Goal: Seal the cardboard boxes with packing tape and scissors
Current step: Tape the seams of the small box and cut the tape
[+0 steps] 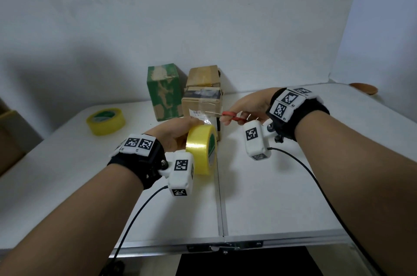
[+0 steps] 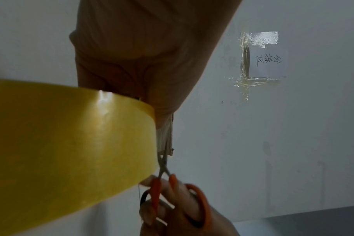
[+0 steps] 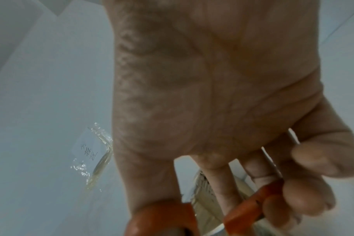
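Observation:
My left hand (image 1: 178, 131) grips a yellow roll of packing tape (image 1: 201, 149), held just in front of a brown cardboard box (image 1: 200, 104). A clear strip of tape (image 1: 208, 118) runs from the roll up onto the box front. My right hand (image 1: 243, 106) holds red-handled scissors (image 1: 232, 116), fingers through the loops, blades pointing left at the strip. In the left wrist view the roll (image 2: 67, 143) fills the left side and the scissors (image 2: 164, 180) have their blades slightly parted. In the right wrist view the orange handles (image 3: 251, 206) sit under my curled fingers (image 3: 305, 199).
A green box (image 1: 164, 92) stands left of the brown box, and another brown box (image 1: 204, 76) stands behind it. A second yellow tape roll (image 1: 106, 121) lies at the left of the white table (image 1: 282, 196). A brown dish (image 1: 363, 88) sits far right. A taped paper note (image 2: 267, 62) hangs on the wall.

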